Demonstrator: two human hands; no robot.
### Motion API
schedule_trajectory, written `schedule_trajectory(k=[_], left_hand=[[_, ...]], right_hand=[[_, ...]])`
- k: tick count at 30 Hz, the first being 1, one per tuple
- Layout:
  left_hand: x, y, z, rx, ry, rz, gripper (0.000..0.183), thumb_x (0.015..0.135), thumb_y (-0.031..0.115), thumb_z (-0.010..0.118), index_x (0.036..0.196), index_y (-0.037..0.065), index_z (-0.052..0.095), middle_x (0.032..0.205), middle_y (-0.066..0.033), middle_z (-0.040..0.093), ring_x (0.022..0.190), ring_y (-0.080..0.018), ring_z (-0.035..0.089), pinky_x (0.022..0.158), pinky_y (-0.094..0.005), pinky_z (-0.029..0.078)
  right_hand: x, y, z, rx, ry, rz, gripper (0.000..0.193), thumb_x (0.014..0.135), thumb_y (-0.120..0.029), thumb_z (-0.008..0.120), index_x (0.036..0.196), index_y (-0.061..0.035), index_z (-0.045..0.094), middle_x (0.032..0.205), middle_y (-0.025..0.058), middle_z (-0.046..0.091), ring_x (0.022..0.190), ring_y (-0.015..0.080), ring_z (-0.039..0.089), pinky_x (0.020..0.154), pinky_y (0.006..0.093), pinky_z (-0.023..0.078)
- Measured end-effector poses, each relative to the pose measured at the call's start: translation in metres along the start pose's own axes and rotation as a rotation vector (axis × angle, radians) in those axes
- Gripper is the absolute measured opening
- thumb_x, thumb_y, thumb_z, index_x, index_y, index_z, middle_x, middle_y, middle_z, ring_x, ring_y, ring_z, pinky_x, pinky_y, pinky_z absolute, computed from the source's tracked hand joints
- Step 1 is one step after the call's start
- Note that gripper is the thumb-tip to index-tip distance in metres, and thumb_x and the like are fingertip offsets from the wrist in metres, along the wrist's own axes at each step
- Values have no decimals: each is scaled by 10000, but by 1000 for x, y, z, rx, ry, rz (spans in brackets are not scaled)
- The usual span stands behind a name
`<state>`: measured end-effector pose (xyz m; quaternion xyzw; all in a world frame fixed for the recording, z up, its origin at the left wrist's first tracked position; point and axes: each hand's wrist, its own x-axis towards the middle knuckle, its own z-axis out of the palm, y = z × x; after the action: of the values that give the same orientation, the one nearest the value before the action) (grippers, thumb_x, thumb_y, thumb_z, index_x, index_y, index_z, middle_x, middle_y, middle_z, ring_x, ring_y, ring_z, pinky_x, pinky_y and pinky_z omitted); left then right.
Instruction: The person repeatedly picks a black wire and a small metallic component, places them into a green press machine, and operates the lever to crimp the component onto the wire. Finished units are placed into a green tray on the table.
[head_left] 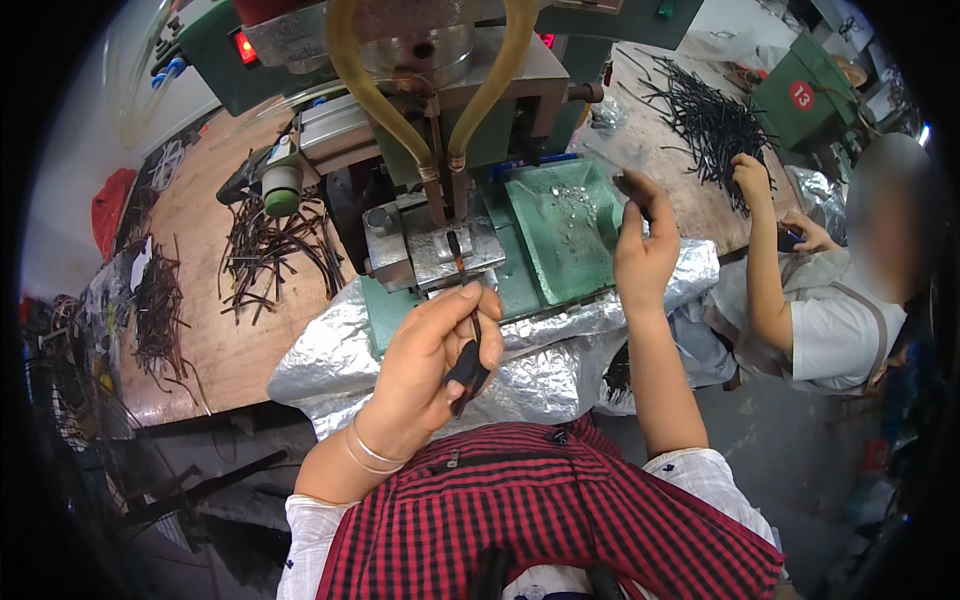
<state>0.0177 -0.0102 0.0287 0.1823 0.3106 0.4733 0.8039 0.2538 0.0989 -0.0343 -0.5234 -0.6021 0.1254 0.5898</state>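
My left hand (435, 345) is closed, thumb and fingers pinching a thin black strip (476, 325) in front of the press. The strip's far end points at the slot of the metal die block (450, 252), under the press's narrow punch (436, 195). Something black, like a cloth wrap (466, 370), lies against the fingers of that hand. Raised beside the right edge of a green metal tray (545, 235), my right hand (645, 240) is open, with dark coverings on some fingertips. Small shiny metal bits (572, 197) are scattered in the tray.
Two yellowish hoses (365, 85) curve down to the punch. Silver foil (545, 375) covers the bench edge before me. Dark strips (275, 245) lie in a heap on the left, and more black strips (710, 120) at far right, where a co-worker (835, 320) sits.
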Motion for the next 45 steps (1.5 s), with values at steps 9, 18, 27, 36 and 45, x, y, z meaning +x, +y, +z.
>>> schedule_trajectory(k=[9,18,27,36,45], left_hand=[[7,-2,1,101,23,56,328,1078,272,448,986,0,606,649,-93,657,344,-70,394,347,-202,301],[-21,-15,-43,603,19,417,258,1046,251,587,1041,4,660,796,-48,697,657,-81,632,584,-231,519],[130,147,-219,1915,917,736,347,859,270,668,1175,134,721,1295,-135,630,1170,-380,556,1000,-538,447],[144,134,-258,2012,1036,498,300,866,158,593,1135,110,717,1215,-136,656,1130,-361,611,1035,-623,402],[19,135,-209,1919,885,675,213,806,111,721,1010,47,724,1058,-169,670,1034,-378,593,912,-448,484]], right_hand=[[-36,7,-7,-310,-349,66,131,819,-98,729,938,-43,719,953,138,662,950,350,617,854,432,487],[-43,15,14,-512,-359,-187,114,802,-17,679,913,-11,655,902,186,641,895,408,604,797,491,481],[-27,30,13,5,-295,186,161,964,-55,642,1098,12,702,1013,84,715,913,152,644,858,284,497],[-49,39,-23,-19,-170,149,150,941,-43,664,1065,32,701,973,83,721,898,129,646,853,274,503],[-22,-48,3,123,-345,-32,135,864,22,708,998,30,711,978,88,724,911,180,665,856,302,508]])
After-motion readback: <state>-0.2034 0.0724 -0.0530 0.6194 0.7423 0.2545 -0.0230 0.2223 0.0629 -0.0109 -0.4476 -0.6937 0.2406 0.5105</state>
